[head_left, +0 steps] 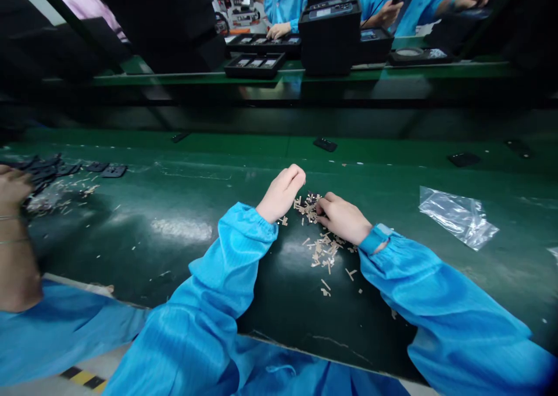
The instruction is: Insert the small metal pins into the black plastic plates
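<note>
Small tan strips and scraps (326,248) lie scattered in a loose pile on the green tabletop (174,256). My left hand (284,192) is at the pile's upper left, fingers curled together; whatever they pinch, if anything, is hidden. At the pile's right side, my right hand (344,217) reaches in with thumb and fingertips close together among the pieces. What sits between those fingertips is too small to make out. A few dark bits show among the scraps near the right fingertips.
A clear plastic bag (457,216) lies at the right. Flat black parts (325,144) are spaced along the far strip. At the left, a co-worker's arm (17,239) rests beside black pieces (43,169). Black trays (255,66) and boxes (329,35) stand on the shelf, with co-workers behind.
</note>
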A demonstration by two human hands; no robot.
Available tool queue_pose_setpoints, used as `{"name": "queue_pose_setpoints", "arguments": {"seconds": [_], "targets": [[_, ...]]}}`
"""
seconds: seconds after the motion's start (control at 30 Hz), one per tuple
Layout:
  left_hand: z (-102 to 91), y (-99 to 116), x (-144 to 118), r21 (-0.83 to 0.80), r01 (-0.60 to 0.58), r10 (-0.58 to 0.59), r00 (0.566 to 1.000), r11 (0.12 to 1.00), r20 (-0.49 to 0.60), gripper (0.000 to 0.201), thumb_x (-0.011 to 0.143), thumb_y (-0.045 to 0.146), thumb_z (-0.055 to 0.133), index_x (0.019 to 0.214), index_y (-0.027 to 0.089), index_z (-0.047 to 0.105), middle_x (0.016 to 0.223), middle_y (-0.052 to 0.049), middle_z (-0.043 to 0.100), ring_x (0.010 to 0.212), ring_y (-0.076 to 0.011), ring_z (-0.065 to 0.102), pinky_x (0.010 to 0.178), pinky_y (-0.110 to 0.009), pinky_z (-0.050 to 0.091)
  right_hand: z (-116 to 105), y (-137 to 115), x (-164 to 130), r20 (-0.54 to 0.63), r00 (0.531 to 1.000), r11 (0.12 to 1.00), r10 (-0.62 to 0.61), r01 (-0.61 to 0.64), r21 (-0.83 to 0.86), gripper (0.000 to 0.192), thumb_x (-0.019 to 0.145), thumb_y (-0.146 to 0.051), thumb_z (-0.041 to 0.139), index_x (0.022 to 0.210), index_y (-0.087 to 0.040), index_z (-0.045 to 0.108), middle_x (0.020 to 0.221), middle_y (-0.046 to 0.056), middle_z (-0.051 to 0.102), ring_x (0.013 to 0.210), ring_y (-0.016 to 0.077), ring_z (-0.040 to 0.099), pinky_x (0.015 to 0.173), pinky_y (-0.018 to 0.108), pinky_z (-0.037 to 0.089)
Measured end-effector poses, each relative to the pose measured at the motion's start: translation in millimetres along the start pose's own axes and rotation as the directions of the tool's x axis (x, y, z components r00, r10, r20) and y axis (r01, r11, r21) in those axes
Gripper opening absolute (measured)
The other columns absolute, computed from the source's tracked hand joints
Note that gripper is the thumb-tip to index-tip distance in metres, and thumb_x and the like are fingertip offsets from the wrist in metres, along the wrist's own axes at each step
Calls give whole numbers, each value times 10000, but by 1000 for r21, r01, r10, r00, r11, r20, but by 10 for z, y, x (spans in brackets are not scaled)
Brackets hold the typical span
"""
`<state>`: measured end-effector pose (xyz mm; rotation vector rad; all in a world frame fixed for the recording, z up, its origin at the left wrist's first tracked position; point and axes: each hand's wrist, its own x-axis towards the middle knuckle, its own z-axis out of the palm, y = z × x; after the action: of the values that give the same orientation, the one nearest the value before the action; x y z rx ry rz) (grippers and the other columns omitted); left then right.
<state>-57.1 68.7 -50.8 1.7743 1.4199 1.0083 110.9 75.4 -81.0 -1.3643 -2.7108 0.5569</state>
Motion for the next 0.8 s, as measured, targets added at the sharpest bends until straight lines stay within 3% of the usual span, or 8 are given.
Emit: {"name": "queue_pose_setpoints", "arguments": {"seconds": [0.13,0.23,0.33,0.43,0.57,0.7,0.8], "targets": [[8,-27,24,148,-25,21,999,989,32,227,876,270,382,668,180,389,689,15,401,751,-136,425,737,-261,337,-17,11,56,-7,1000,999,3,-3,37,73,748,-113,506,720,-158,555,820,66,541,689,154,532,611,255,373],[40,-72,19,239,-61,36,993,969,109,241,875,256,381,656,175,441,685,7,386,798,-149,441,766,-268,349,-85,24,89,-61,998,995,1,5,99,108,728,-73,484,714,-163,542,743,38,556,644,139,521,615,250,372],[55,-117,4,298,-107,50,980,948,193,217,863,295,414,740,183,553,717,1,408,814,-155,460,764,-271,366,-161,33,98,-138,990,983,10,16,182,120,738,-74,473,734,-174,541,671,4,571,619,128,528,602,235,378],[43,-150,-2,346,-104,39,981,932,189,225,785,403,542,863,200,599,736,6,402,776,-156,465,721,-270,383,-197,44,96,-203,979,964,32,23,264,99,757,-99,488,765,-177,549,675,-8,599,623,118,551,601,220,396],[30,-176,11,357,-139,65,975,924,211,231,764,354,581,946,218,619,746,9,381,774,-150,468,734,-267,391,-188,49,113,-252,966,939,51,40,341,82,775,-118,510,816,-166,561,721,-1,630,655,114,577,620,214,422],[49,-200,16,376,-126,36,971,918,236,191,779,340,556,907,224,640,780,1,399,819,-155,487,767,-278,401,-202,53,76,-231,973,931,23,63,359,94,792,-142,517,814,-166,605,723,4,647,678,126,587,655,240,427],[67,-222,15,389,-109,18,973,915,230,175,793,314,532,891,219,642,805,-6,424,835,-153,501,800,-282,408,-250,88,-42,-151,988,931,-44,95,353,124,805,-222,544,763,-181,653,738,3,658,694,135,594,668,252,426]]}}
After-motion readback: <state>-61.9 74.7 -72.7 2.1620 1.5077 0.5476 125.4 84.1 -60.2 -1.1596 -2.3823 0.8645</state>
